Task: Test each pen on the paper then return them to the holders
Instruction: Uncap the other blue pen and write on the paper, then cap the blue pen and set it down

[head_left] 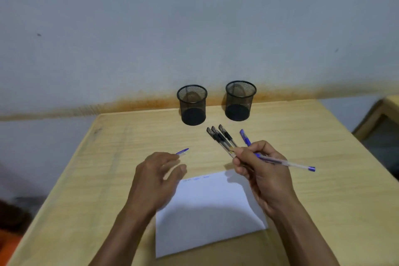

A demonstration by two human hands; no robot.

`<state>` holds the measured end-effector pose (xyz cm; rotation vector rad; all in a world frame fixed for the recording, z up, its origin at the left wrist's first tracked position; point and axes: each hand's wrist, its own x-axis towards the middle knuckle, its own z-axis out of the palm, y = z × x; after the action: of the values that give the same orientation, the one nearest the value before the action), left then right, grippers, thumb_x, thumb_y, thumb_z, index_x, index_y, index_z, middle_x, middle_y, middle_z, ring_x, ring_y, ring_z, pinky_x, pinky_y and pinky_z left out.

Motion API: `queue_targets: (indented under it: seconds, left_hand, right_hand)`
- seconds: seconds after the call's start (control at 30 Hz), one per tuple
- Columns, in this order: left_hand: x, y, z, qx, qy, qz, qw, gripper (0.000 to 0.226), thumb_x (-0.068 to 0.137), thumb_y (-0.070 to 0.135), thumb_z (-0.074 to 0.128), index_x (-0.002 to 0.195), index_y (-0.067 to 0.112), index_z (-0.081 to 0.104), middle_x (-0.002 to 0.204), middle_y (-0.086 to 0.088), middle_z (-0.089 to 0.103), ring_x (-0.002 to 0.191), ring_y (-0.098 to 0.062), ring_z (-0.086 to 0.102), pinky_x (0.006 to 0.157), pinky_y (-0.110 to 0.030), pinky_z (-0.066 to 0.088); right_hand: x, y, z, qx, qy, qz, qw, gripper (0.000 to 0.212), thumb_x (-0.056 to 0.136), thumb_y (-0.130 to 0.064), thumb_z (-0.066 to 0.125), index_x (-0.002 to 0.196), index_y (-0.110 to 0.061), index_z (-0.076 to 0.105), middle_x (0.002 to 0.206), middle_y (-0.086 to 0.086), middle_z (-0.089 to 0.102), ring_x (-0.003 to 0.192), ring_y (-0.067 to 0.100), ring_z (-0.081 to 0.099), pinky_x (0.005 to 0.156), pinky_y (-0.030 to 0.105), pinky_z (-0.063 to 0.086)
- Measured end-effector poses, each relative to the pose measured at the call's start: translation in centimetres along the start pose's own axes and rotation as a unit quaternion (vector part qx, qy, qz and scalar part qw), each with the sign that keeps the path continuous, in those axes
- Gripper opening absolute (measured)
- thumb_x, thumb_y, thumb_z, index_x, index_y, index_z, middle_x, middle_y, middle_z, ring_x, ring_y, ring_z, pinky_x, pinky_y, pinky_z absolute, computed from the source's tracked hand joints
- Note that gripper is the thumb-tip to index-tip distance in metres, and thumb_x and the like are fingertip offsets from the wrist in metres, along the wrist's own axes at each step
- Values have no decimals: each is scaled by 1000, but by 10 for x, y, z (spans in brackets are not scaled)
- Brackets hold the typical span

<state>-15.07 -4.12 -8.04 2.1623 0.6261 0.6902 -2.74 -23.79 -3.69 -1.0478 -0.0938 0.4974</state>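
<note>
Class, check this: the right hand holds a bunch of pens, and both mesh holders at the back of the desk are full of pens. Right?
Not quite. The head view shows both holders empty. The right hand does hold a bunch of pens.

1. The bench (302, 127) looks like pale wood or wood-look laminate, with a fine straight grain and a smooth, low-sheen face.
2. The two pen holders (192, 104) (240, 100) are black wire mesh, seemingly metal, see-through at the walls, with a solid smooth rim.
3. The paper (211, 211) is a plain white matt sheet, flat and smooth.
4. The black-capped pens (220, 138) and blue-capped pens (287, 163) have clear, slightly glossy plastic barrels.
5. The wall (194, 17) is matt painted plaster, with a rough rust-coloured stain along its foot.
</note>
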Motion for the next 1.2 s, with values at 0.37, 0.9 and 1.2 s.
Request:
queue_targets:
  seconds: [0.37, 0.9, 1.2]
  left_hand:
    - [35, -3, 25, 309, -20, 23, 951, 14, 93, 26, 66, 87, 23, 79, 99, 0, 68, 97, -29, 59, 80, -38, 37]
    - [-20, 47, -1, -16, -46, 158, 986, 29, 93, 39, 52, 100, 26, 77, 102, 27, 68, 92, 2, 65, 81, -24, 50]
    - [-25, 54, -10, 0, -70, 211, 975, 22, 96, 36, 55, 100, 30, 76, 98, 24, 71, 91, -2, 65, 80, -38, 51]
  right_hand:
    - [-20, 8, -23, -204, 21, -7, 979, 13, 78, 2, 81, 85, -7, 75, 84, 8, 79, 82, 26, 77, 70, 35, 63]
    - [-38, -26, 2, -339, -75, -148, 926, 12, 75, -20, 88, 79, -19, 77, 81, -7, 77, 82, 7, 72, 64, 20, 55]
    - [-41, -21, 11, -359, -121, -144, 914, 16, 70, -25, 90, 78, -16, 80, 77, -6, 78, 75, 5, 72, 62, 18, 53]
